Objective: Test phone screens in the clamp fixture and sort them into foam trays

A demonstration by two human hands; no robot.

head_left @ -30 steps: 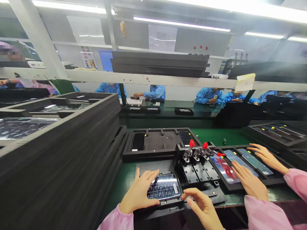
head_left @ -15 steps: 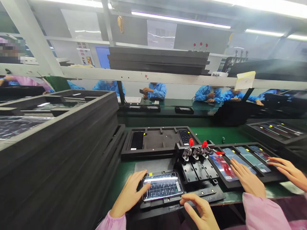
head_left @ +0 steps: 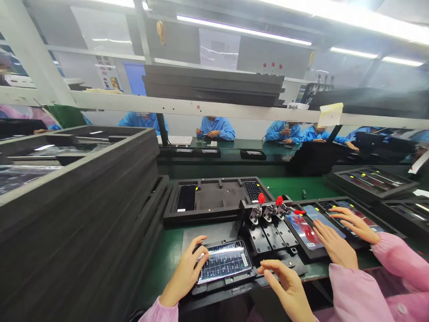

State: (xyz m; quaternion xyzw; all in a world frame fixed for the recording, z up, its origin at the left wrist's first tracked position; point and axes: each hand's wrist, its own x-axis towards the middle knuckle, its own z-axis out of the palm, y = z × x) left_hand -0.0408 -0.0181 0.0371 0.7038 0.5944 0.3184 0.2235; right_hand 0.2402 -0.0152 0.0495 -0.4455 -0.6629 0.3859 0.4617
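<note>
A smartphone (head_left: 225, 261), its lit screen filled with a grid of test items, lies flat in a black fixture (head_left: 234, 281). My left hand (head_left: 189, 266) is at the phone's left end, fingers apart, fingertips touching or just above the screen's left edge. At the right, my right hand (head_left: 284, 281) hovers near the fixture's corner, fingers bent, thumb apart, holding nothing. Beside the phone stand toggle clamps with red knobs (head_left: 262, 199) over black metal blocks (head_left: 259, 241).
A co-worker's hands (head_left: 335, 246) work over a tray of phones (head_left: 310, 255) on the right. Behind the fixture lies a foam tray (head_left: 217, 210) with two phones. Tall stacked foam trays (head_left: 83, 214) border the left. People in blue (head_left: 217, 129) sit opposite.
My left thumb has drawn back toward the phone's left edge. My right hand stays nearly in place. The co-worker's farther hand has moved left over the phones. The view has shifted slightly.
</note>
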